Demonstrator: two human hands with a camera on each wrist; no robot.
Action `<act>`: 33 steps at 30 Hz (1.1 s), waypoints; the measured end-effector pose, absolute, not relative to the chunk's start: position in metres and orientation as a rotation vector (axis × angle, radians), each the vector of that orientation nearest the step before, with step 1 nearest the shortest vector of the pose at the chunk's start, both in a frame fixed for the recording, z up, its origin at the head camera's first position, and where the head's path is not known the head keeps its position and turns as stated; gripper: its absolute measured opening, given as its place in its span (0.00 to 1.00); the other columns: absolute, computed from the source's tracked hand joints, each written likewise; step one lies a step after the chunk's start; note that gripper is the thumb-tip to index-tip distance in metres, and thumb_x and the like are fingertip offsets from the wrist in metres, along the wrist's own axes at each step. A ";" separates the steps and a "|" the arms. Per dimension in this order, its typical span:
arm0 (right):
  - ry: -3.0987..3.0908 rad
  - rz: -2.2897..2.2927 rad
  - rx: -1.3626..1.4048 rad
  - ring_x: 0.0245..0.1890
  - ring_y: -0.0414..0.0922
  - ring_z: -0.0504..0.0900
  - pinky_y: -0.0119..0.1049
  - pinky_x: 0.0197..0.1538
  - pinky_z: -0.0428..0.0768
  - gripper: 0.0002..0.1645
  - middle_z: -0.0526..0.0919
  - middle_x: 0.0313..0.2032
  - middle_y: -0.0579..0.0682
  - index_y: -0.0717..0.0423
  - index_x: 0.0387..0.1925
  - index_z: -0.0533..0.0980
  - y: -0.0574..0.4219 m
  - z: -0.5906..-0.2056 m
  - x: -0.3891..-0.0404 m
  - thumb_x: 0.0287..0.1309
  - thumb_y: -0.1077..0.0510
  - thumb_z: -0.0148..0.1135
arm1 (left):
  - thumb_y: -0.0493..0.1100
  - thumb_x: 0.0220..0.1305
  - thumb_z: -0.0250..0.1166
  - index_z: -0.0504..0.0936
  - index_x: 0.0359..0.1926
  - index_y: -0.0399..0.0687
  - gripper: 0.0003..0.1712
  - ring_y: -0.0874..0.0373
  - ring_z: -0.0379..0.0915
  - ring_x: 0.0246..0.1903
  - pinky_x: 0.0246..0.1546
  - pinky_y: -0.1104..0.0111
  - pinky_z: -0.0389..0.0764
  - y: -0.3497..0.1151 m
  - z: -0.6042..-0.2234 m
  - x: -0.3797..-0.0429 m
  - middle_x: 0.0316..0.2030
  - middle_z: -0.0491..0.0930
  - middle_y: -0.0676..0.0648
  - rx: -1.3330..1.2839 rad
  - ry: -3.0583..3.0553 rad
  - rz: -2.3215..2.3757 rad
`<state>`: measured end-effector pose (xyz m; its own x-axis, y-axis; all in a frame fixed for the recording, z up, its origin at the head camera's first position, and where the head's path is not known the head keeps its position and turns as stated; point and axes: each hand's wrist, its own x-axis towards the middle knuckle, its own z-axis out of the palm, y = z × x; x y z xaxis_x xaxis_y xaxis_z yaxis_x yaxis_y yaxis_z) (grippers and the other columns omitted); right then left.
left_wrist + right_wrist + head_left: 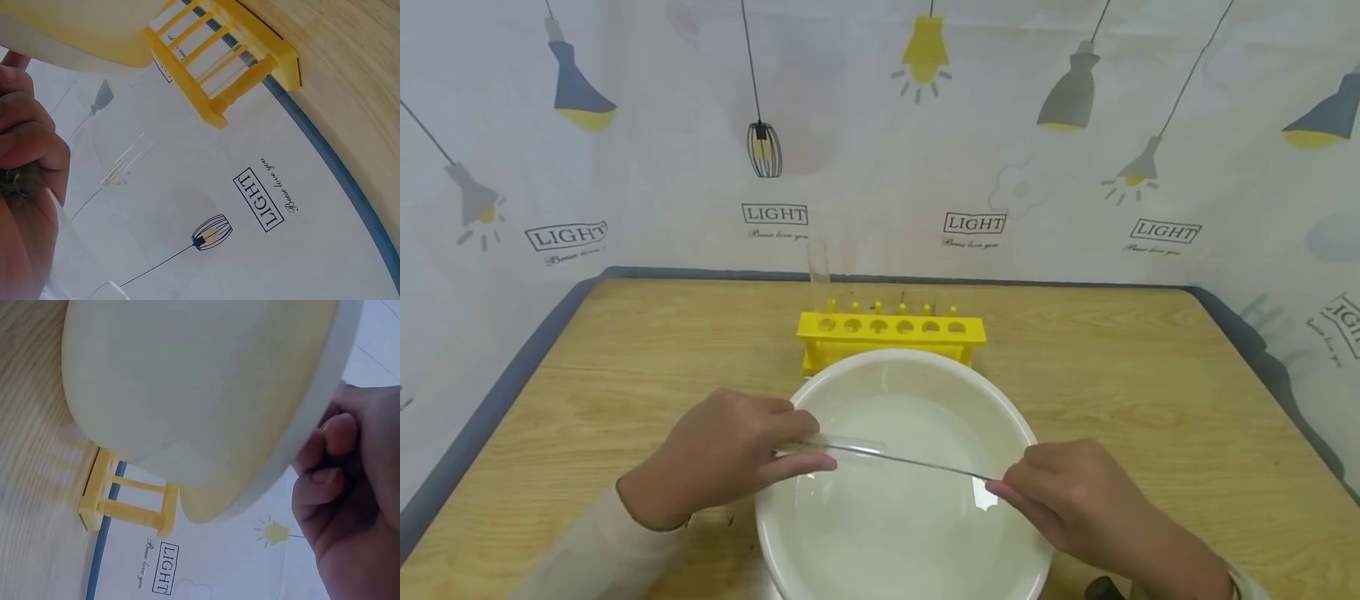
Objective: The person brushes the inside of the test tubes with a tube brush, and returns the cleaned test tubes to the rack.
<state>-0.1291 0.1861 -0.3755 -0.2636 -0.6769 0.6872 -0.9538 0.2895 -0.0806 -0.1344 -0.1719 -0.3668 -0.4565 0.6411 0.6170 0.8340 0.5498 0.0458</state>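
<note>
Over a white basin (895, 357) of water, my left hand (730, 454) grips a clear glass test tube (868, 445), its open end toward the right. A test tube brush runs into the tube; its thin twisted wire handle (925, 463) spans the basin between both hands. Dark bristles (17, 183) show through the glass at the left palm in the left wrist view. Above the basin's right rim, my right hand (1078, 496) pinches the far end of the wire between thumb and curled fingers. In the right wrist view the basin's rim hides part of these fingers.
A yellow test tube rack (891, 330) stands just behind the basin, with another clear test tube (818, 279) upright in its left end hole. Part of a black object (1102, 588) shows at the bottom edge, right of the basin. A printed curtain (880, 125) surrounds the wooden table (1150, 375).
</note>
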 end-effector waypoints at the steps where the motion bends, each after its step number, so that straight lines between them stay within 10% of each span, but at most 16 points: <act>1: -2.030 0.693 1.453 0.17 0.26 0.60 0.10 0.25 0.57 0.24 0.68 0.15 0.35 0.46 0.18 0.71 0.188 -0.376 -0.130 0.75 0.50 0.52 | 0.67 0.70 0.54 0.79 0.27 0.59 0.24 0.75 0.55 0.16 0.17 0.84 0.58 -0.173 -0.367 -0.135 0.17 0.69 0.63 -1.183 -2.246 -0.475; 13: -2.519 1.266 1.476 0.21 0.23 0.61 0.16 0.22 0.64 0.23 0.64 0.14 0.40 0.45 0.19 0.70 0.211 -0.369 -0.139 0.60 0.72 0.62 | 0.66 0.69 0.56 0.77 0.25 0.57 0.24 0.70 0.49 0.14 0.15 0.80 0.49 -0.171 -0.362 -0.136 0.15 0.61 0.60 -1.158 -2.165 -0.365; 24: -2.645 1.599 1.433 0.16 0.24 0.58 0.21 0.14 0.59 0.24 0.61 0.11 0.47 0.48 0.20 0.72 0.222 -0.370 -0.145 0.67 0.74 0.52 | 0.62 0.73 0.55 0.83 0.31 0.55 0.22 0.68 0.58 0.14 0.14 0.76 0.63 -0.167 -0.360 -0.137 0.18 0.70 0.59 -1.116 -2.043 -0.346; 33: -2.524 1.060 1.356 0.22 0.24 0.65 0.16 0.25 0.67 0.17 0.71 0.19 0.35 0.43 0.26 0.78 0.220 -0.374 -0.149 0.60 0.69 0.65 | 0.63 0.74 0.52 0.78 0.27 0.55 0.25 0.71 0.45 0.15 0.15 0.79 0.47 -0.169 -0.364 -0.140 0.15 0.58 0.59 -1.103 -2.110 -0.339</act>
<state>-0.1493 0.2197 -0.3742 -0.6029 -0.7020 0.3792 -0.7621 0.3662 -0.5340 -0.1397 -0.1692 -0.3637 -0.3746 0.6062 0.7016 0.7953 0.5991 -0.0930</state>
